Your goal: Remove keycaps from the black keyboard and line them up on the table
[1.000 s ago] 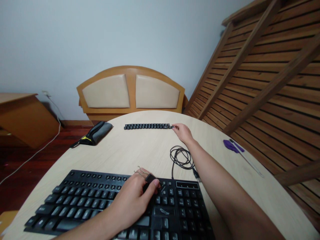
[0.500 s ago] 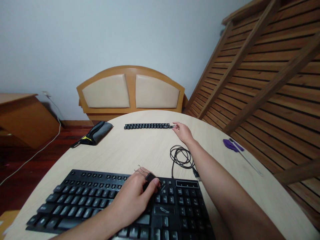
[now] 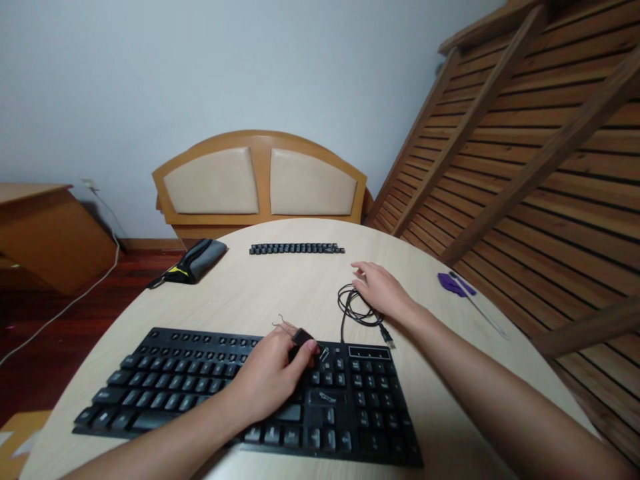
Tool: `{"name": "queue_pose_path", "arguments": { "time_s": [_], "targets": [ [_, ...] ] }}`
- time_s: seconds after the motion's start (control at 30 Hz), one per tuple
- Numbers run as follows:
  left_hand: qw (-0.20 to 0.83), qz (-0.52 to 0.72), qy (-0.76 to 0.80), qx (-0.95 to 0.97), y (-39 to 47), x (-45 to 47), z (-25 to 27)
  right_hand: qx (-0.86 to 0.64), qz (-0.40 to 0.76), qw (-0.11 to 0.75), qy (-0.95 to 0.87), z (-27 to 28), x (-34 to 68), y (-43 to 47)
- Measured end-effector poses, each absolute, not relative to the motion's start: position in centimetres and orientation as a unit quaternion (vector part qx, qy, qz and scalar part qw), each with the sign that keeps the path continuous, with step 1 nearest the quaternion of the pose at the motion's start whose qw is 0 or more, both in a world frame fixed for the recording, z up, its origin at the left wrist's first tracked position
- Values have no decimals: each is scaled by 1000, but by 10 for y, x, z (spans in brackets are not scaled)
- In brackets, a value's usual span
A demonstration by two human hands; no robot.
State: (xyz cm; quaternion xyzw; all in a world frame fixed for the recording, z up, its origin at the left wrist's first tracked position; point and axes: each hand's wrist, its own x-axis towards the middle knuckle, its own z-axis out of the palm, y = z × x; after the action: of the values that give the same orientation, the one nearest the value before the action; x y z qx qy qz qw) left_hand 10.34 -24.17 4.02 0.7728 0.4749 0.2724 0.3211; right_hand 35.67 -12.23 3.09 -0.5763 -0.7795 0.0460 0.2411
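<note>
A black keyboard (image 3: pixel 165 383) lies across the near side of the round table, with bare key sockets in its upper rows. My left hand (image 3: pixel 273 373) rests over its middle, closed round a wire keycap puller (image 3: pixel 302 337) whose black handle shows by the thumb and whose wire loops point away from me. Above the coiled black cable (image 3: pixel 345 308) is my right hand (image 3: pixel 383 288), fingers apart and nothing visible in them. At the far side of the table, removed keycaps (image 3: pixel 295 249) stand in two neat rows.
On the left of the table lies a grey and black pouch (image 3: pixel 200 260). A purple cloth (image 3: pixel 451 284) and a thin brush-like stick (image 3: pixel 480 307) are at the right. Slatted wood (image 3: pixel 525 167) leans along the right side, and a headboard (image 3: pixel 260 180) stands behind.
My right hand has left the right end of the keycap rows and drawn back toward me, over the cable. My left hand keeps the keycap puller over the keyboard. The view has shifted slightly.
</note>
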Motion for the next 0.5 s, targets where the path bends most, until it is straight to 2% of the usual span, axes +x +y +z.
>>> {"name": "queue_pose_path", "arguments": {
  "time_s": [0.23,0.5],
  "targets": [
    [317,265,480,774,-242,103,41,-491,124,226,-832,62,327,-224],
    [318,260,488,770,-243,102,41,-471,178,161,-849,42,328,-260]
  ]
}}
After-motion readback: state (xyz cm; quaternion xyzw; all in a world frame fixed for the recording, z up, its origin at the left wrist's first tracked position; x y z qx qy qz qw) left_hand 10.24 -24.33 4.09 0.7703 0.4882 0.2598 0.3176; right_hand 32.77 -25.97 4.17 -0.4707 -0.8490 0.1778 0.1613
